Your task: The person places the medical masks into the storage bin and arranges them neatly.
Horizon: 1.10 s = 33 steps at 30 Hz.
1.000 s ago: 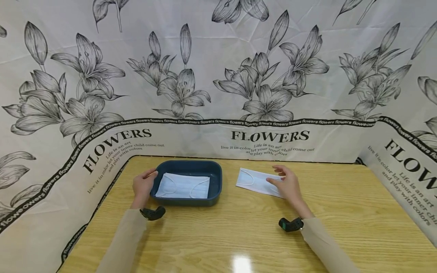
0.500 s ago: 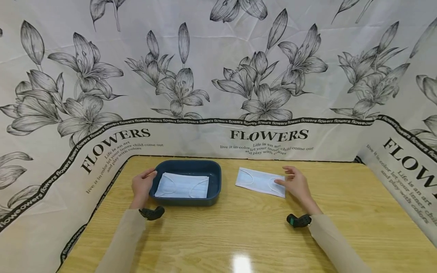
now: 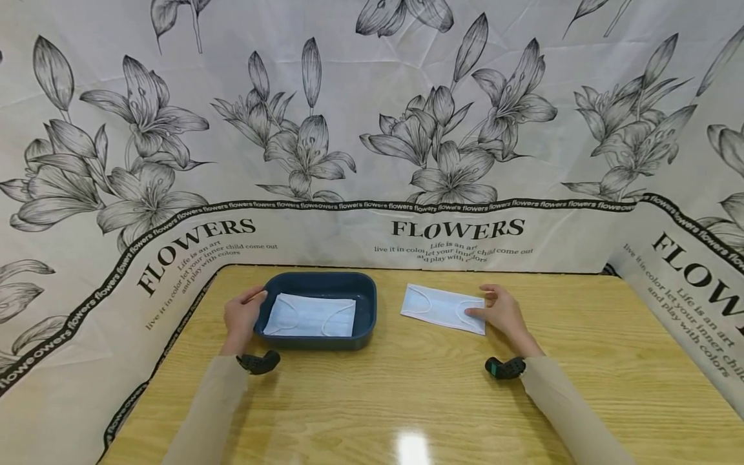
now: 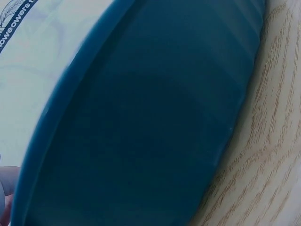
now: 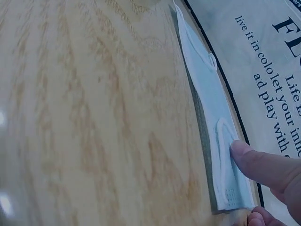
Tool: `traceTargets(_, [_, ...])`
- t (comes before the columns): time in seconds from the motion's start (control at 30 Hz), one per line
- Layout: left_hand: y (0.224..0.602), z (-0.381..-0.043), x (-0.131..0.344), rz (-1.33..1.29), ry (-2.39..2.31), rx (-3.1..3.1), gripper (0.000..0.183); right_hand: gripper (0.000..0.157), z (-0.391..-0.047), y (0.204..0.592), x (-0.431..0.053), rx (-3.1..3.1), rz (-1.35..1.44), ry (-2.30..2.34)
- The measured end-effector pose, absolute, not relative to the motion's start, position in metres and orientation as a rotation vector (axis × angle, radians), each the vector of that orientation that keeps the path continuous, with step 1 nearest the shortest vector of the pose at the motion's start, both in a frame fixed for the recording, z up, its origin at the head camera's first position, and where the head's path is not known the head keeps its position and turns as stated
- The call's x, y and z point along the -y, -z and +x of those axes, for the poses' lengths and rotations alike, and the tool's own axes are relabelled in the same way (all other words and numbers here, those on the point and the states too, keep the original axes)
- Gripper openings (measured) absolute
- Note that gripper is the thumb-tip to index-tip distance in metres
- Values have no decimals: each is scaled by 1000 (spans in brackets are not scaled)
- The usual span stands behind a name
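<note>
A dark blue plastic bin [image 3: 365,310] stands on the table's left part, its side wall [image 4: 141,117] filling much of the left wrist view. My left hand [image 3: 241,315] grips its left rim, with the thumb over the edge. Inside lie light blue face masks [image 3: 310,316], the top one flat with white ear loops; how many are beneath is hidden. Right of the bin, another pleated face mask [image 3: 433,308] lies on the wood. My right hand [image 3: 504,315] pinches its right end, thumb [image 5: 263,167] on top and fingers at the end edge.
The wooden table [image 3: 372,400] ends at the back against a white floral cloth [image 3: 325,239], which also rises along both sides. Black wrist cameras [image 3: 504,368] sit on both wrists. Light glares on the table's front middle.
My right hand slid right from over the mask to its right end, then came slightly back left onto it. The left hand stays on the bin's rim.
</note>
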State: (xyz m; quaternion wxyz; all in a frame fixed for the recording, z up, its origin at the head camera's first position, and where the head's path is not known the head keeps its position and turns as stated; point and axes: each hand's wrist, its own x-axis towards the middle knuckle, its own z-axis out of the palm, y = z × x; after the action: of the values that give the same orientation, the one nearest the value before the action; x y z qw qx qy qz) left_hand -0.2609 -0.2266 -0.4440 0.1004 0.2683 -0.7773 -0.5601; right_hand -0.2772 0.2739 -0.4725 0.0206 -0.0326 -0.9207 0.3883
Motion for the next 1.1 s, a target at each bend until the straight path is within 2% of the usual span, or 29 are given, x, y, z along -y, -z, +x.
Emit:
traceTargets(0.47, [442, -261, 226, 799, 1681, 2286, 35, 64, -281, 471, -276, 2945, -98, -1119])
traceTargets(0.83, [445, -262, 227, 779, 1679, 2272, 35, 33, -281, 469, -274, 2867, -75, -1073])
traceTargets(1.1, [445, -261, 227, 779, 1686, 2273, 36, 30, -274, 459, -273, 2827, -63, -1207])
